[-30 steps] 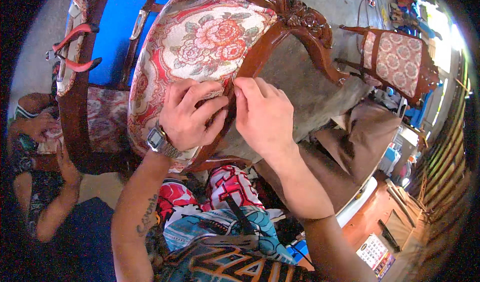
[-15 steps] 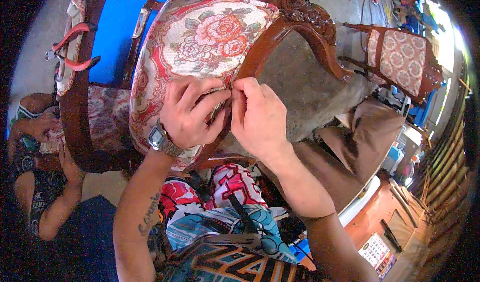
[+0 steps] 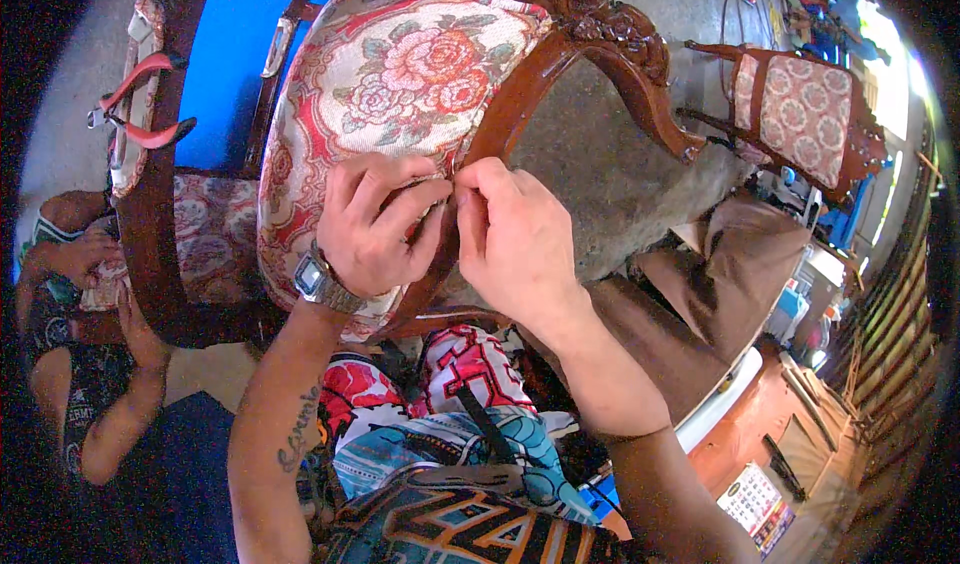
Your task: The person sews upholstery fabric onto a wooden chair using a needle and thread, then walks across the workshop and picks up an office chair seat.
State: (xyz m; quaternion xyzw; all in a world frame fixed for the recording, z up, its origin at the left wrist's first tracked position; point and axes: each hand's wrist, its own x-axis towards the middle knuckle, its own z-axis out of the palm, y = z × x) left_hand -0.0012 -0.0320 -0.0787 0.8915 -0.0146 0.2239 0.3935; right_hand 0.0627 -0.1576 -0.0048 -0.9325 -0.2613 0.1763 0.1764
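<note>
Cream and red rose-patterned upholstery fabric [image 3: 410,74] covers a padded panel in a carved dark wooden chair frame [image 3: 500,144]. At the panel's right edge, my left hand [image 3: 375,229] is closed, its curled fingers gripping the fabric's edge where it meets the wood. Just right of it, my right hand [image 3: 515,229] is closed in a pinch, thumb and forefinger touching the same edge. Whatever the pinch holds is too small to make out. My fingertips hide the seam between them.
Red-handled pliers [image 3: 150,104] hang over the frame at left. Another person's hand [image 3: 95,254] works on fabric at far left. Brown sheet material [image 3: 720,294] lies at right. Beyond it stands another upholstered chair [image 3: 805,119]. A calendar [image 3: 755,504] shows at lower right.
Both hands have shifted very slightly left along with the view. Their grip at the fabric's edge looks the same.
</note>
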